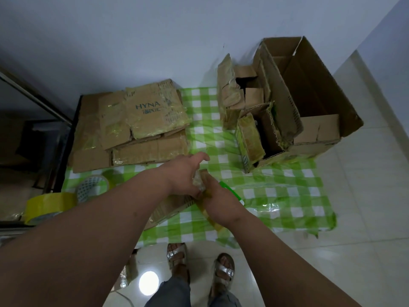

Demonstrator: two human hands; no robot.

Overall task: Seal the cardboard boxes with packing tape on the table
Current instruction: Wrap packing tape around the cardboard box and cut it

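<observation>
Flattened carton printed "HYNA" point(146, 111), upper left of frame; small taped cardboard box point(174, 204) at centre on checked tablecloth point(276, 187), left hand point(188, 173) and right hand point(219, 198) together, apparently gripping it; yellow tape roll point(47, 206) lower left.

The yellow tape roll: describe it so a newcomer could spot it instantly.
Start at the green checked tablecloth and go to its near left corner. The yellow tape roll lies there on its side, beside a white-cored roll. Neither hand touches it; its solid yellow band sets it apart.
</observation>
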